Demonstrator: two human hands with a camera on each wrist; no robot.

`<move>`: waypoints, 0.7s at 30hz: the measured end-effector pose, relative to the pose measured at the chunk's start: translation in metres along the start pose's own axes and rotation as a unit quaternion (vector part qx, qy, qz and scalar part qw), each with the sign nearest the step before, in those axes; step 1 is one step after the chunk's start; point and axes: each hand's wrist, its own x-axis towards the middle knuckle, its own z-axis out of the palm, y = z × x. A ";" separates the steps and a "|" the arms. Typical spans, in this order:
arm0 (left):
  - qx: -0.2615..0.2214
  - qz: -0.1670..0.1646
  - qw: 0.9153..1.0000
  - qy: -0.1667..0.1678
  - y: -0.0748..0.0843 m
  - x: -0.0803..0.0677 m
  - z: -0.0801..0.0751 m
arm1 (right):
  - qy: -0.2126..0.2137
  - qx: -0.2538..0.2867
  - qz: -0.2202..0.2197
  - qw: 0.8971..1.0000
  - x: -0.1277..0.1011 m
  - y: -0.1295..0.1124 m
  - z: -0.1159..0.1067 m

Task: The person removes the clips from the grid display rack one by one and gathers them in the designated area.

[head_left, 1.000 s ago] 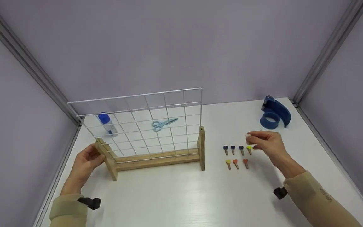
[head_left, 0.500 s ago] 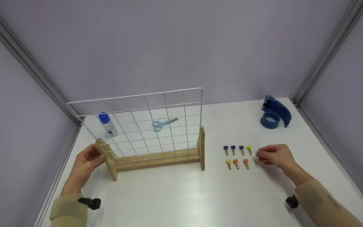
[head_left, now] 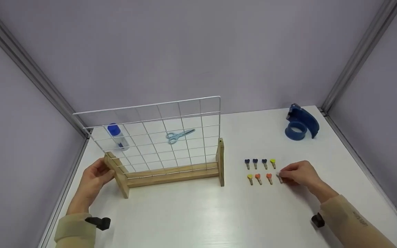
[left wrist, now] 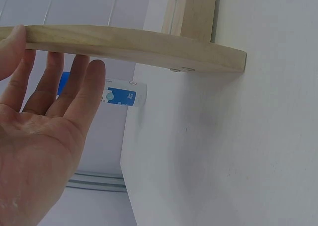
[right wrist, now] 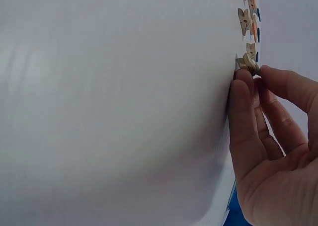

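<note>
Head view: the right hand (head_left: 300, 174) lies low on the white table (head_left: 198, 213), its fingertips closed in a pinch on a small wooden clip (head_left: 280, 178) that sits at the right end of the near row of heart-topped clips (head_left: 260, 178). That row runs left to right; each clip's long axis points toward and away from the person, heart end farther off. A second row of clips (head_left: 260, 163) lies just behind it. The pinched clip lies directly under the right fingertips, well apart from the left hand (head_left: 93, 177), which rests against the left wooden foot of the wire grid stand (head_left: 150, 137). Behind the grid lie a glue stick (head_left: 117, 136) and light blue scissors (head_left: 179, 135); a blue tape dispenser (head_left: 301, 123) stands at the far right.

Left wrist view: the left hand (left wrist: 37, 136) is spread, fingers fairly straight, touching the underside edge of the stand's wooden foot (left wrist: 134, 47) without curling round it. The glue stick (left wrist: 117, 94) shows beyond.

Right wrist view: thumb and forefinger of the right hand (right wrist: 268, 151) meet on the pale wooden clip (right wrist: 247, 63) against the table, the other clips (right wrist: 247, 12) lined up just past it.
</note>
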 end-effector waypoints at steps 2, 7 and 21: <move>0.004 -0.001 1.000 -0.002 0.000 -0.001 0.000 | -0.002 -0.011 -0.004 1.000 0.000 0.000 0.001; -0.001 0.003 1.000 0.002 -0.001 0.000 -0.001 | -0.009 -0.024 -0.015 1.000 0.001 -0.002 0.002; -0.005 -0.002 1.000 0.013 -0.002 0.000 0.000 | -0.007 -0.059 -0.040 0.997 -0.004 -0.005 -0.001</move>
